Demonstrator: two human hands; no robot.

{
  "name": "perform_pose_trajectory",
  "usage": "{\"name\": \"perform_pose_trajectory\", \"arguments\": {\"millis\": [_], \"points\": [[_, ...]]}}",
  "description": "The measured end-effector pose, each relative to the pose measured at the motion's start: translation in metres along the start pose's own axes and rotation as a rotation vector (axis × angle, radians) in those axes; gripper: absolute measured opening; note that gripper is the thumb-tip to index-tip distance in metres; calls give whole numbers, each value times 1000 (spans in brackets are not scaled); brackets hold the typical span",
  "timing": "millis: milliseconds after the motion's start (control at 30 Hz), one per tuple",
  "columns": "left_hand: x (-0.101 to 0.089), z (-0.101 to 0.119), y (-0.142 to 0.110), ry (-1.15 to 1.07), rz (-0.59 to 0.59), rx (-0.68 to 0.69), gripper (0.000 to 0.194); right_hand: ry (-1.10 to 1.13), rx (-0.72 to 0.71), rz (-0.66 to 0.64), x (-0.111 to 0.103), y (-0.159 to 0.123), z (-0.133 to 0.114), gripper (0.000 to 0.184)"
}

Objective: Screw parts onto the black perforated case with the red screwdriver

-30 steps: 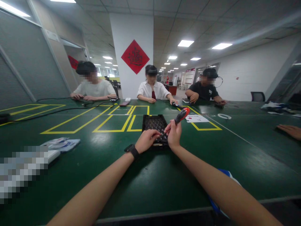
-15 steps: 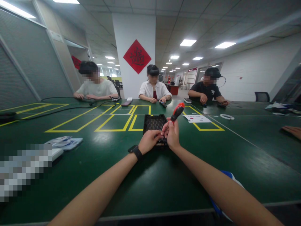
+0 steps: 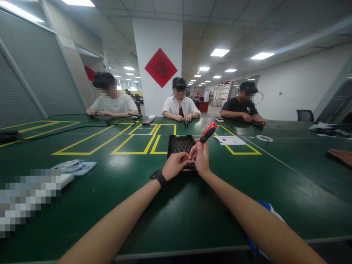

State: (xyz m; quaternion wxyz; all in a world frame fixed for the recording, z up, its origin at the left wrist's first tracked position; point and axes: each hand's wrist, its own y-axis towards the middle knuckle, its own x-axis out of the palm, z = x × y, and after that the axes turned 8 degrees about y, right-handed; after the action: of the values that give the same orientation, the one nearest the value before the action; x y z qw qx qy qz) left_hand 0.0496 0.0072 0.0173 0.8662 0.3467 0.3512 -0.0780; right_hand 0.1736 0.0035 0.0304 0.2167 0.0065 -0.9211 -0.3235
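A screwdriver (image 3: 208, 134) with a red and black handle is gripped by my right hand (image 3: 201, 158), its handle tilted up and to the right. My left hand (image 3: 176, 163), with a black watch on its wrist, has thumb and finger pinched together against the fingers of the right. Whatever lies between those fingertips is too small to make out. Beneath both hands, a black plastic case (image 3: 180, 143) lies on the green table (image 3: 132, 209); its inside looks patterned with small compartments. My hands cover its near part.
Three people sit across the table, their hands on small objects. A white paper (image 3: 230, 140) and a white ring (image 3: 264, 138) lie to the right, plastic packets (image 3: 78, 168) to the left. Yellow tape (image 3: 129, 151) marks rectangles; a black cable (image 3: 68, 128) runs at far left.
The screwdriver handle has tipped slightly lower and to the right. My hands stay pinched together over the case. Across the table, the people at the middle and right have shifted their hands.
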Motion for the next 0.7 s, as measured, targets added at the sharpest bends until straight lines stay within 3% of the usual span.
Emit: {"name": "perform_pose_trajectory", "arguments": {"millis": [167, 300, 700], "points": [[0, 0, 0, 79, 39, -15, 15, -11, 15, -16, 0, 1, -1, 24], [-1, -1, -1, 92, -4, -1, 14, 13, 54, -32, 0, 0, 0, 29], [1, 0, 0, -23, 9, -61, 14, -2, 43, -44, 0, -2, -1, 29]]}}
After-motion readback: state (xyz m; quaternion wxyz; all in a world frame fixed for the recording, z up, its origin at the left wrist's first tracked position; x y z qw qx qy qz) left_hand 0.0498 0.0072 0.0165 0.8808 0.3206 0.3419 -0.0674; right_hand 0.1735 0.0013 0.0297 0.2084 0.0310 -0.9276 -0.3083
